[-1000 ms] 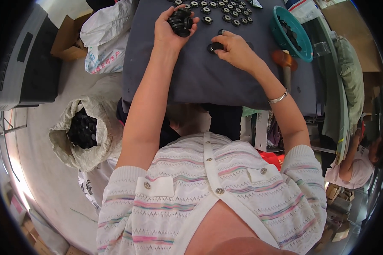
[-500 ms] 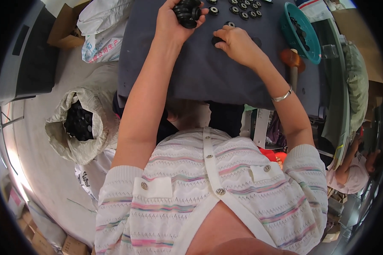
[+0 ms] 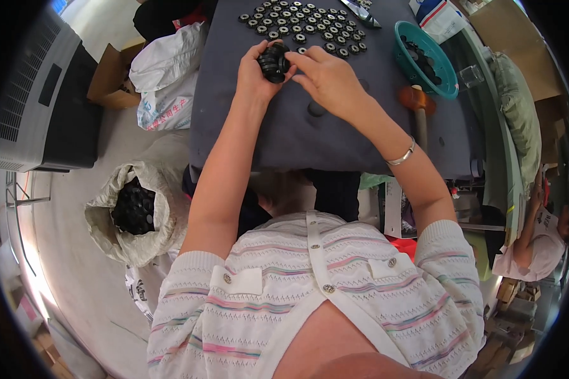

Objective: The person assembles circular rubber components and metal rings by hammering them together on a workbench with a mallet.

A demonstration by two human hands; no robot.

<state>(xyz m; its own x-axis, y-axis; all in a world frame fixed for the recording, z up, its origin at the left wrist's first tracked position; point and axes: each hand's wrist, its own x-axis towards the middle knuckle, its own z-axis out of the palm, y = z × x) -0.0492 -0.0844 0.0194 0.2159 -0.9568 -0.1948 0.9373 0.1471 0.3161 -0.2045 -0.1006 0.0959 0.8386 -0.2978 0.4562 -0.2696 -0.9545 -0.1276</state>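
My left hand [image 3: 258, 71], palm up near the far part of the table, is curled around a pile of black round parts [image 3: 273, 63]. My right hand [image 3: 325, 76] is at the right side of that pile. Its index fingertip touches the parts, while the thumb stays apart from it; no separate part shows between them. Just beyond both hands, many black round parts with pale metal centres [image 3: 297, 28] are spread over the dark cloth. A flat dark disc [image 3: 316, 108] lies below my right hand.
A teal basket [image 3: 452, 85] with black pieces stands at the right, near an orange-headed mallet [image 3: 416, 98]. An open woven sack [image 3: 101, 218] of black pieces stands on the floor at left, below a white bag [image 3: 164, 69]. Another person [image 3: 540, 246] is at far right.
My right hand has moved from the table surface to the pile in my left hand. The view has shifted, showing more of the laid-out parts.
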